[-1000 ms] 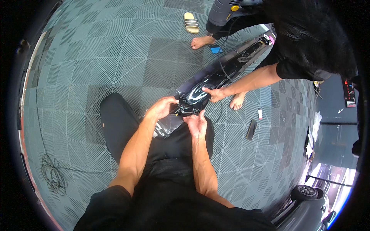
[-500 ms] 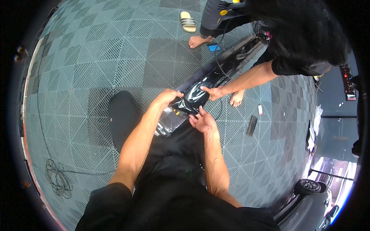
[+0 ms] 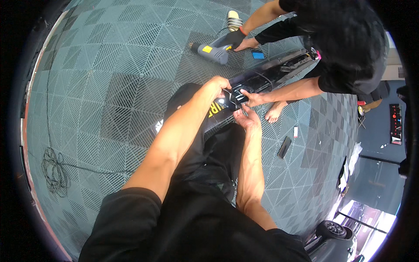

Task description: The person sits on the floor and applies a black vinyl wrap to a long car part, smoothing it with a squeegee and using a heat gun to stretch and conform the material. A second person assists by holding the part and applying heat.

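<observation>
A long dark car panel (image 3: 286,65) lies diagonally in front of me, glossy black film (image 3: 233,96) bunched over its nearer part. My left hand (image 3: 217,88) grips that film at its upper left edge. Below, my right hand (image 3: 246,117), palm up, has its curled fingertips on the film's lower edge. Yellow lettering shows on the piece under the film, partly hidden by my left arm. A co-worker's bare hand (image 3: 254,98) presses on the film just right of mine; their other hand (image 3: 233,40), dark-gloved, holds a grey heat gun (image 3: 211,54) over the floor.
A sandal (image 3: 234,21), a blue card (image 3: 257,54), a black bar (image 3: 284,147) and a small white item (image 3: 295,132) lie on the tiled floor (image 3: 118,56). Coiled cable (image 3: 55,174) lies left. A dark car (image 3: 331,244) is at lower right, a wall board (image 3: 396,124) at right.
My hands have moved up and rightward with the film, which is more folded, showing yellow lettering beneath. The co-worker's heat gun has come down and leftward, bringing their gloved hand into view.
</observation>
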Motion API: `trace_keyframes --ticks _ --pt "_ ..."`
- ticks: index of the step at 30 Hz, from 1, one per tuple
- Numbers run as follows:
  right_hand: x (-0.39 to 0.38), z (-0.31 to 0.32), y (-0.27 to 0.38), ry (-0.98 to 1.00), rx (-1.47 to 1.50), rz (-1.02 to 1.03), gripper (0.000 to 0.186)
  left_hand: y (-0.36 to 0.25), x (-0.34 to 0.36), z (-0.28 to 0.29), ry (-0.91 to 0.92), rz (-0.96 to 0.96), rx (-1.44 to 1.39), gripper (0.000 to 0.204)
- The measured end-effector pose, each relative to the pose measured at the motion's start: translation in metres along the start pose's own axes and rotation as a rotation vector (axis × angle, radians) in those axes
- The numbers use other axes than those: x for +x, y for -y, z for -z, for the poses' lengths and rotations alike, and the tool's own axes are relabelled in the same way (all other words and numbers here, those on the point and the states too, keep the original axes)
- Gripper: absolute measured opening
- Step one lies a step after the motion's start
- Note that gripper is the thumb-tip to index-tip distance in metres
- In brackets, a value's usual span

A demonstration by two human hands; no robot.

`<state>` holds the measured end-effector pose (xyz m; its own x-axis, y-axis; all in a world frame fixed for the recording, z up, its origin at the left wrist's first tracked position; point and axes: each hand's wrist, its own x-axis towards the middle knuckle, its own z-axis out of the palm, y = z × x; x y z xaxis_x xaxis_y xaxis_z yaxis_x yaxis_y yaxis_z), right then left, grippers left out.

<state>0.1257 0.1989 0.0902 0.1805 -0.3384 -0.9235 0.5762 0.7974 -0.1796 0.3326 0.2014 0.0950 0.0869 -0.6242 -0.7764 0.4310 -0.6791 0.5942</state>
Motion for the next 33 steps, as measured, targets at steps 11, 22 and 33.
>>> trace_keyframes --ticks 11,22,33 --pt "-0.006 -0.002 0.003 -0.015 0.062 -0.039 0.017 -0.001 0.039 0.019 0.041 0.057 -0.048 0.009" --pt "0.008 0.000 0.007 0.143 -0.030 -0.079 0.025 -0.004 0.002 0.032 0.363 -0.077 -0.230 0.014" --pt "0.022 0.026 0.006 0.273 -0.019 -0.031 0.008 -0.010 -0.026 0.018 -0.007 -0.095 0.054 0.012"
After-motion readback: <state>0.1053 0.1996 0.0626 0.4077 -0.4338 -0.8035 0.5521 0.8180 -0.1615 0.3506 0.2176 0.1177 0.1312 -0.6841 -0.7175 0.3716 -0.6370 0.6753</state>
